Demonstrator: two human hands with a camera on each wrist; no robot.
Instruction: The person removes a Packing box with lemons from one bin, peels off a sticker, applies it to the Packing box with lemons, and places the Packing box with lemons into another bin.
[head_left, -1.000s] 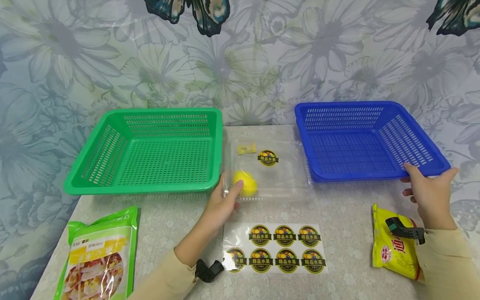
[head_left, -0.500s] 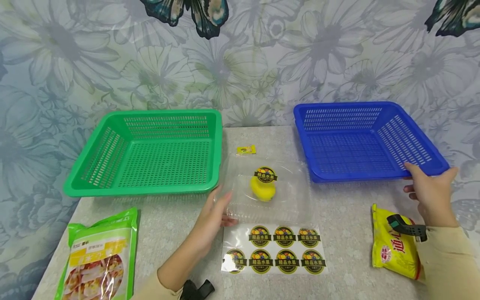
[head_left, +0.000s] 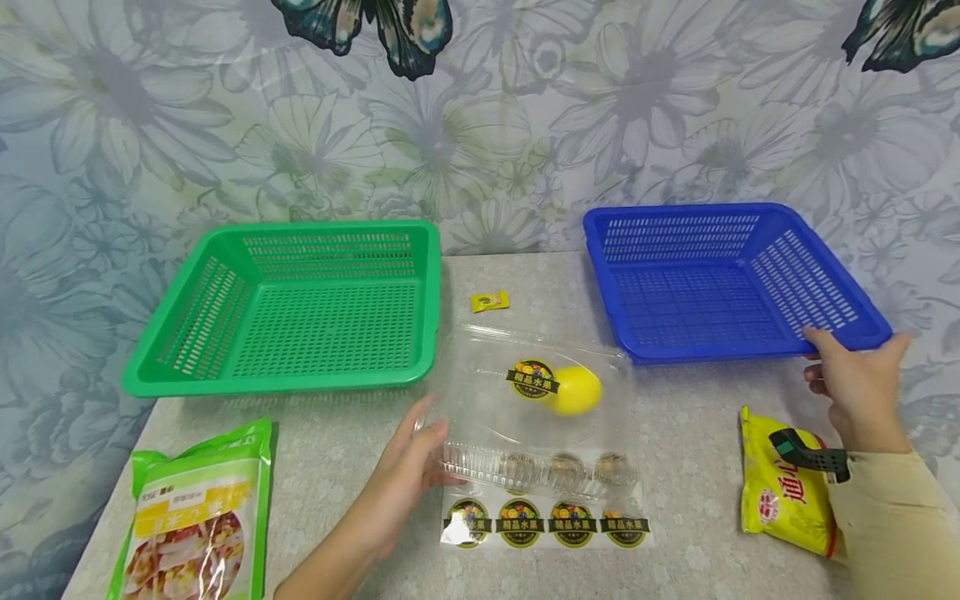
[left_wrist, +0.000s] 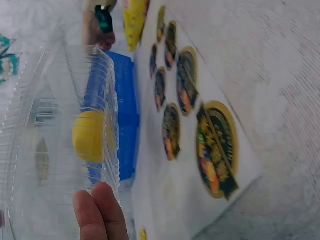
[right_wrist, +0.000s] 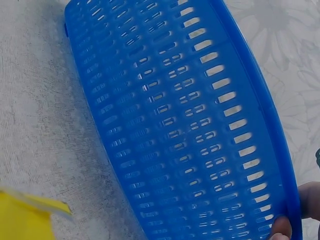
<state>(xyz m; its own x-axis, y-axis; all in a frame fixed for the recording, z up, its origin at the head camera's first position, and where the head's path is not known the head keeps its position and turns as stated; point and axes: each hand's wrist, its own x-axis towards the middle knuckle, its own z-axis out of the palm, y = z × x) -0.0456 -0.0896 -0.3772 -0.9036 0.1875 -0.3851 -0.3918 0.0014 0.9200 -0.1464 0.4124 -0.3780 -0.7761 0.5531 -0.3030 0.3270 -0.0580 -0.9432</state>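
My left hand (head_left: 435,446) grips the near-left corner of a clear plastic clamshell box (head_left: 525,408), thumb on top. A yellow round fruit (head_left: 576,390) lies loose inside, beside a black-and-yellow sticker (head_left: 533,379) on the lid. The box's near edge overlaps a sticker sheet (head_left: 547,525). In the left wrist view my fingertips (left_wrist: 97,212) touch the box (left_wrist: 55,125), and the fruit (left_wrist: 89,136) shows through it. My right hand (head_left: 840,367) pinches the near-right corner of the blue basket (head_left: 675,210), thumb over the rim. In the right wrist view a fingertip (right_wrist: 281,227) sits at the basket (right_wrist: 175,125) edge.
An empty green basket (head_left: 285,379) stands at the left against the flowered wall. A green snack bag (head_left: 195,517) lies at the near left and a yellow bag (head_left: 783,496) beside my right wrist. A small yellow packet (head_left: 489,301) lies between the baskets.
My left hand has pulled the clear box toward me, over the sticker sheet's top row. The yellow fruit rolled to the right inside. My right hand stayed on the blue basket.
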